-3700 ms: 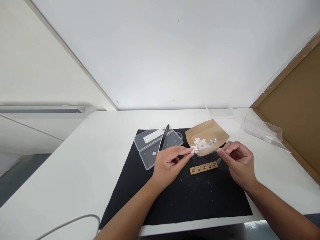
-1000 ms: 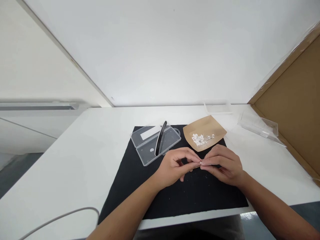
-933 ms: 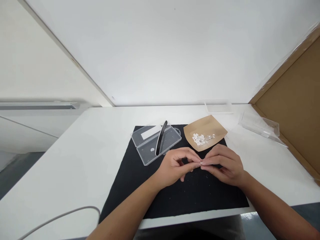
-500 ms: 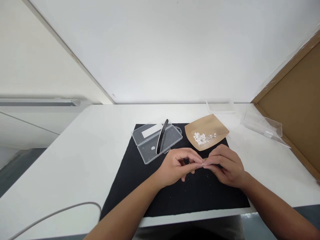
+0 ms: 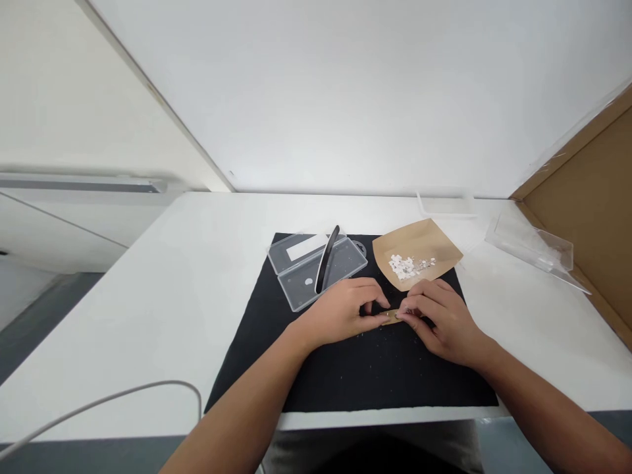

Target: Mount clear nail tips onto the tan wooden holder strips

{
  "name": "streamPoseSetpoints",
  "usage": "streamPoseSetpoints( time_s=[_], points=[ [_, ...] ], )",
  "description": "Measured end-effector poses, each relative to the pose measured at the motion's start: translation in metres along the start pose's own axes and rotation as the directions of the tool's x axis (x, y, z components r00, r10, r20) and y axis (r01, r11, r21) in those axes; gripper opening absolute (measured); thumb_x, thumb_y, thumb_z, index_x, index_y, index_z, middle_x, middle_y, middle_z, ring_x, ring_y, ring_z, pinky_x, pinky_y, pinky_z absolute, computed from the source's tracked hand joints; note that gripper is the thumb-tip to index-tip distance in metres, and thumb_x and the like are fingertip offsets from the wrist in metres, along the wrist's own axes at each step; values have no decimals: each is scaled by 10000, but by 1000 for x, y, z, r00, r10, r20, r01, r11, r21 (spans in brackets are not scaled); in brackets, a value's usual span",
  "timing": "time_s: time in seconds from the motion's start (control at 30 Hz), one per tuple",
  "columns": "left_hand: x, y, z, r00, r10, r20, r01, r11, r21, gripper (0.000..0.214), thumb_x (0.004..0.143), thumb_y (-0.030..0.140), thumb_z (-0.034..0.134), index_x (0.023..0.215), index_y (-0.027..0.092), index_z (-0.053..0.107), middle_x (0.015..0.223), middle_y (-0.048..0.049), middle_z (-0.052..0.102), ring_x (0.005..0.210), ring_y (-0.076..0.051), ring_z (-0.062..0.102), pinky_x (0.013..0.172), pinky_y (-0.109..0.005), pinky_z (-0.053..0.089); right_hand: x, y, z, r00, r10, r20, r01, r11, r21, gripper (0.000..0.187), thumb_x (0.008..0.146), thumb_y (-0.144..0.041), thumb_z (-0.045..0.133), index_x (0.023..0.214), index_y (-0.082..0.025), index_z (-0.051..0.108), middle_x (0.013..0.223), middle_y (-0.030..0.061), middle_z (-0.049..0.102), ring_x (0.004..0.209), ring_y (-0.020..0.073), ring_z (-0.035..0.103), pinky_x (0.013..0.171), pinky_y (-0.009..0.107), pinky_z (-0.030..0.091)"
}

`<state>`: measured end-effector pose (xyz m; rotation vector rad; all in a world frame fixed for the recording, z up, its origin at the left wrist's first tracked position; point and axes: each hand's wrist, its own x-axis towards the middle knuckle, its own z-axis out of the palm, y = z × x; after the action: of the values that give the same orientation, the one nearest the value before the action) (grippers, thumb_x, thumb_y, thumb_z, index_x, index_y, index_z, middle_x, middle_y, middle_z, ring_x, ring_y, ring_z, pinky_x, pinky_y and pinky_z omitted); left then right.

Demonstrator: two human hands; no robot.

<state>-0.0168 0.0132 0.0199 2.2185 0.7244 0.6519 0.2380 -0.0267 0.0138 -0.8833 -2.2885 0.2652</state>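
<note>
- L hand [image 5: 345, 309]: thumb at strip [image 5: 392, 317], grip unclear.
- R hand [image 5: 443, 324]: pinches tiny pc. [image 5: 409, 310], type unclear.
- Strip: betw. both, equally nr., long axis approx. L–R.

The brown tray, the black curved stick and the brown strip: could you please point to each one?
Brown tray [image 5: 419, 238]: head view, bare inner surface.
Black curved stick [image 5: 326, 261]: head view, mid-length.
Brown strip [image 5: 392, 318]: head view, uncovered part.

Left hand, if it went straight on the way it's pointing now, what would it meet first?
Probably the strip, right at the fingertips of the left hand; just past that, the right hand lies in the same line. Exact depth is hard to judge.
</note>
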Motion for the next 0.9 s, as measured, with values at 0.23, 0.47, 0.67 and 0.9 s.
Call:
streamPoseSetpoints(
  time_s=[0.23,0.47,0.67,0.9],
  points=[
    [-2,-3,-2,992,-67,110,67,998,4,146,944,281,810,1033,173,767,989,-40,711,749,-125,648,696,-251,524,-3,2,8,998,19,56,-18,1000,-11,31,1053,-184,651,1044,-208,667,941,24,702,870,176,667,832,370,447],
    [0,-13,11,996,-11,90,12,1000,-16,174,1027,325,718,1017,174,805,1003,-75,728,898,-177,705,815,-271,543,-3,2,10,999,1,41,1,999,-50,38,1056,-183,655,1041,-213,673,916,17,691,843,170,657,837,374,423],
    [0,-15,13,997,-9,79,15,997,-70,219,1025,355,723,973,166,821,997,-83,730,904,-179,711,843,-266,546,-4,4,12,999,-28,27,30,998,-64,40,1048,-165,662,1042,-205,666,914,15,677,839,164,658,827,363,417],
    [1,-14,14,997,-17,75,21,999,-46,192,1019,318,731,943,158,807,984,-73,722,888,-174,701,829,-269,534,-3,3,13,999,-23,30,25,995,-96,53,1054,-170,650,1052,-218,674,916,13,692,835,160,667,829,370,404]
  ],
)
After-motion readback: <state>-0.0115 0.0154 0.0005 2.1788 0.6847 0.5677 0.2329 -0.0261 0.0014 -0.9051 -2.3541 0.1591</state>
